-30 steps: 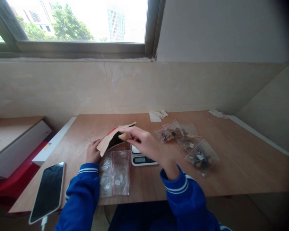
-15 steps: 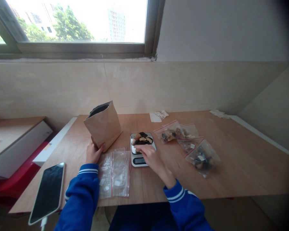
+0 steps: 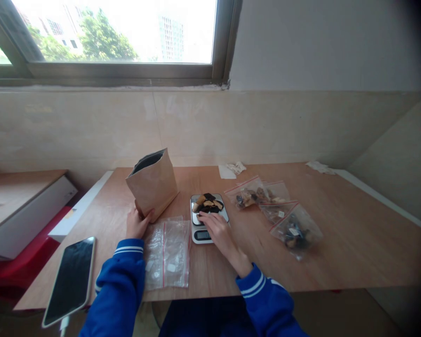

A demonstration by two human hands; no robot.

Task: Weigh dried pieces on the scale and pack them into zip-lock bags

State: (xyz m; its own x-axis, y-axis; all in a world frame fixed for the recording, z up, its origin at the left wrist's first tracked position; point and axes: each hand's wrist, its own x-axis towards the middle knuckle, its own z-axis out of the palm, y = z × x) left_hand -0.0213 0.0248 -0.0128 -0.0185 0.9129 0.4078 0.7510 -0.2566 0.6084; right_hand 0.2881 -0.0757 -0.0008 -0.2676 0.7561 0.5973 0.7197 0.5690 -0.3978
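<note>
My left hand (image 3: 137, 223) is closed on the lower left corner of a brown paper bag (image 3: 153, 187), which stands tilted with its dark-lined mouth open. Dried dark-and-tan pieces (image 3: 207, 204), perhaps mushroom, lie heaped on the platform of a small white kitchen scale (image 3: 196, 236). Over the front of that platform is my right hand (image 3: 218, 230), its fingers close together and pointing left. A small piece shows at its fingertips; the thumb is hidden. The hand covers part of the scale's display. Flat clear zip bags (image 3: 171, 252) with red seal lines lie between my forearms.
Several zip bags of dried pieces (image 3: 294, 231) lie right of the scale. A phone (image 3: 72, 278) with a cable lies at the table's left edge. Crumpled tissue (image 3: 236, 167) and white paper (image 3: 226, 172) sit at the back, near the wall. A red stool (image 3: 17, 255) stands at left.
My right hand has lowered slightly, and its fingers lie flatter over the front of the scale. The left hand still holds the paper bag. The view has shifted a little.
</note>
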